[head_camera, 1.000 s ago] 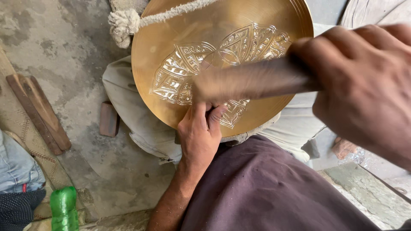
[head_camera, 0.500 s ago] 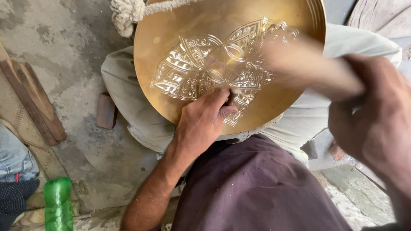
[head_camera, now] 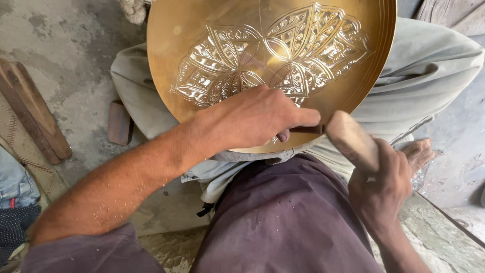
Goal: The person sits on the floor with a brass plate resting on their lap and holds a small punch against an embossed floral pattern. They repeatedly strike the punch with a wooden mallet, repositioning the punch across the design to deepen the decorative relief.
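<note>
My left hand (head_camera: pixel 252 119) lies curled on the lower rim of the round golden brass plate (head_camera: pixel 192 35), fingers pinched together around a small dark metal chisel (head_camera: pixel 303 130) whose tip meets the metal just below the chased flower pattern (head_camera: pixel 273 60). My forefinger runs along the tool towards the right. My right hand (head_camera: pixel 381 184) sits just beside it, below the plate's lower right edge, fist clamped around the pale wooden mallet (head_camera: pixel 351 139); the mallet's head stands right at the chisel's end, though I cannot tell whether they touch.

The plate leans tilted on my lap, its lower rim against my knees in the pale grey-green trousers (head_camera: pixel 429 65), its upper rim running out of the top edge of view. The silvery leaf-and-petal design fills the middle of the plate, above my left knuckles. My dark purple shirt (head_camera: pixel 288 217) covers the foreground.

On the grey concrete floor (head_camera: pixel 60 45), a small reddish-brown block (head_camera: pixel 119 123) lies just beside my left thigh. Further towards the left edge lie two long dark wooden slats (head_camera: pixel 33 116) side by side, and a woven mat (head_camera: pixel 20 146) beneath them. My bare foot (head_camera: pixel 419 151) shows on the right.
</note>
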### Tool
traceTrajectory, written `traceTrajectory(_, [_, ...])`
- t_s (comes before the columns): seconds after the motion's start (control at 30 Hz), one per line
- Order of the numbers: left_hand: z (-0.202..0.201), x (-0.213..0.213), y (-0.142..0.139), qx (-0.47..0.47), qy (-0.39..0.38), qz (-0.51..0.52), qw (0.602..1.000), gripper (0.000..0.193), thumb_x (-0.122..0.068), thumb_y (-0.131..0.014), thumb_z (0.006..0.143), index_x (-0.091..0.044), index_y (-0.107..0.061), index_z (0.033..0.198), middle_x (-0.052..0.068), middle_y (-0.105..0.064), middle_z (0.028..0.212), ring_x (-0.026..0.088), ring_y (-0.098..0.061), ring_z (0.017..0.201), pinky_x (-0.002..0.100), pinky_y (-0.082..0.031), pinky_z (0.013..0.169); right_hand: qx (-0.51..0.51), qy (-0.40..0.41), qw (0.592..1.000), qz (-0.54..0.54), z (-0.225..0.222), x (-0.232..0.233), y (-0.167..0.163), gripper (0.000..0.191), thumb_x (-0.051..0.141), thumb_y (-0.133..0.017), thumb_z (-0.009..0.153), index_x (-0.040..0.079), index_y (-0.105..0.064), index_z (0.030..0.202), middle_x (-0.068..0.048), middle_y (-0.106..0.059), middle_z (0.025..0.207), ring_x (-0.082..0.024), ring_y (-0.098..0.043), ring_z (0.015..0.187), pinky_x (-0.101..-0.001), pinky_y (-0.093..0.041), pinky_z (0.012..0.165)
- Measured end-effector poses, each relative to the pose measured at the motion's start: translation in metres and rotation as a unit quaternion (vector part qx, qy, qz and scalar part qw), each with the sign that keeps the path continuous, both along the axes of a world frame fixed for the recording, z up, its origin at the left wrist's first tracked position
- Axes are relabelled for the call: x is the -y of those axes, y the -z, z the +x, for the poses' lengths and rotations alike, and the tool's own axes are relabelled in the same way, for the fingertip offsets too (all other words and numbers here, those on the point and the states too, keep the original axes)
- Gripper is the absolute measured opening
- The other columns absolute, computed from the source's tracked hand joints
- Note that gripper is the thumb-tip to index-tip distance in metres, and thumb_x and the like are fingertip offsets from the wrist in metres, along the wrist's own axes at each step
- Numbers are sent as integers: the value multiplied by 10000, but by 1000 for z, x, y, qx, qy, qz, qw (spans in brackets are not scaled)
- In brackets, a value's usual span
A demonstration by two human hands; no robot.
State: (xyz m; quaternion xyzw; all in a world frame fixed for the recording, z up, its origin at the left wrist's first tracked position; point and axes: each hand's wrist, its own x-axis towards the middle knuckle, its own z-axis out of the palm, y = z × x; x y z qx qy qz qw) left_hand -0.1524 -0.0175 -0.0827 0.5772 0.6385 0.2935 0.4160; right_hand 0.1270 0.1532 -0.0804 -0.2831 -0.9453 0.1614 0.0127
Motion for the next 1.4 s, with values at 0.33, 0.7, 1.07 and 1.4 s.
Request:
traceTrajectory(0.33, [11, 18, 14, -22, -107, 75, 991, 388, 54, -607, 889, -103, -610, 1244, 97, -760, 860, 237, -773, 805, 361, -626, 630, -62, 131, 982, -124, -35, -7, -18, 344, 17, -612, 860, -34, -473, 1170, -105, -690, 988, -241, -693, 762, -371, -573, 634])
traceTrajectory(0.7, [86, 45, 8, -57, -519, 92, 848, 267, -182, -671, 1024, -54, -597, 1247, 101, -724, 991, 230, -764, 880, 332, -634, 665, 155, -275, 929, 195, -141, -18, -107, 448, -44, -701, 784, 25, -703, 1226, -164, -706, 968, -293, -678, 851, -392, -582, 736])
traceTrajectory(1.07, [80, 52, 6, -46, -589, 116, 799, 239, -252, -652, 1063, -37, -556, 1105, 59, -655, 932, 208, -718, 841, 351, -581, 717, -22, -348, 937, 4, -186, -24, -113, 355, -155, -586, 988, -96, -540, 1335, -241, -639, 1118, -333, -689, 998, -399, -582, 862])
traceTrajectory(1.4, [85, 53, 6, -60, -583, 112, 803, 220, -201, -706, 1038, -45, -586, 1136, 62, -681, 914, 261, -705, 864, 406, -557, 739, -9, -363, 926, 105, -188, -9, -124, 327, -84, -661, 956, -17, -616, 1273, -151, -639, 1071, -247, -652, 947, -325, -550, 846])
